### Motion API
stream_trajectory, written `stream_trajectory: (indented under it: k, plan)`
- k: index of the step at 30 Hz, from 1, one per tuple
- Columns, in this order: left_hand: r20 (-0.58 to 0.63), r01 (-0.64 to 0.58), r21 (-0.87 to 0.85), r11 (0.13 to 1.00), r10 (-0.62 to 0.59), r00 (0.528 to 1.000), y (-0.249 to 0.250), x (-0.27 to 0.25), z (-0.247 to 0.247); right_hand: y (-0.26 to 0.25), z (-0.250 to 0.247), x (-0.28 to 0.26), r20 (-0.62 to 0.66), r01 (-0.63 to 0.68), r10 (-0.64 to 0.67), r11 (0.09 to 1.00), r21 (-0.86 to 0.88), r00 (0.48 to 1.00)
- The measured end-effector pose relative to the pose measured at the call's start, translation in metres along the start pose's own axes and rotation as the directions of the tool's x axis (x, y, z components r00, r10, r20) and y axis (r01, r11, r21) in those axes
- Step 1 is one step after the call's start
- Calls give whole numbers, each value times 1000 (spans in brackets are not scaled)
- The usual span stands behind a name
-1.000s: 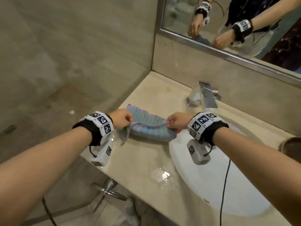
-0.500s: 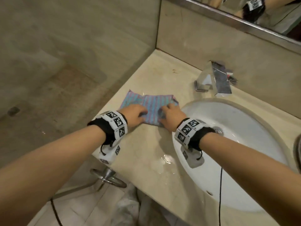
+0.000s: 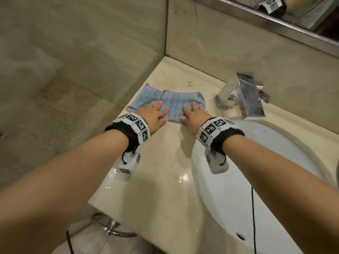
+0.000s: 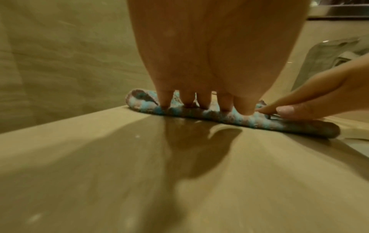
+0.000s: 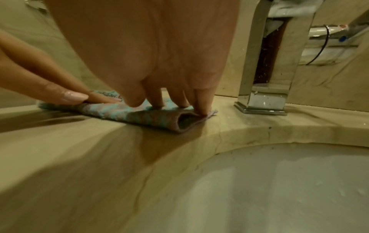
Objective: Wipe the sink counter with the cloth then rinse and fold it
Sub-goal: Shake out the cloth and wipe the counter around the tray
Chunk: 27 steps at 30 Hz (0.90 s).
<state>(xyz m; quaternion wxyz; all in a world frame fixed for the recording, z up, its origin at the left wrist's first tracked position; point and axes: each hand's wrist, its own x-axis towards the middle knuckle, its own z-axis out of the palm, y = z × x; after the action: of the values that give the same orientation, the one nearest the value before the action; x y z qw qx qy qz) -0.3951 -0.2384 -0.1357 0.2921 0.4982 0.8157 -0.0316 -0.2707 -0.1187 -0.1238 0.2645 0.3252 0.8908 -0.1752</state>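
Both hands [image 3: 176, 117] press folded cloth [image 3: 170, 100] flat on counter [image 3: 165, 180] nr faucet [image 3: 244, 96].

Cloth [image 3: 169, 102] blue-pink striped; counter [image 3: 165, 189] beige marble; basin [image 3: 256, 171] white.

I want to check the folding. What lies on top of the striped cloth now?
Both hands press flat on the cloth: the left hand on its left half, the right hand on its right half. The cloth surface beneath the palms is covered, so creases there cannot be seen.

Two hands [image 3: 156, 116], one cloth [image 3: 172, 101], one tap [image 3: 244, 94].
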Motion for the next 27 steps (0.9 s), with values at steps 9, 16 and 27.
stream_trajectory:
  k: [9, 16, 27]
  plan:
    - [7, -127, 64, 990, 127, 992, -1, 86, -51, 19, -38, 53, -53, -158, 157, 987, -3, 986]
    - [20, -168, 49, 985, 167, 986, 1, 126, -76, 28, -61, 77, -37, -217, 218, 976, 29, 975]
    - [23, -181, 112, 977, 180, 983, 1, 130, -83, 28, -58, 82, -35, -238, 238, 971, 14, 971]
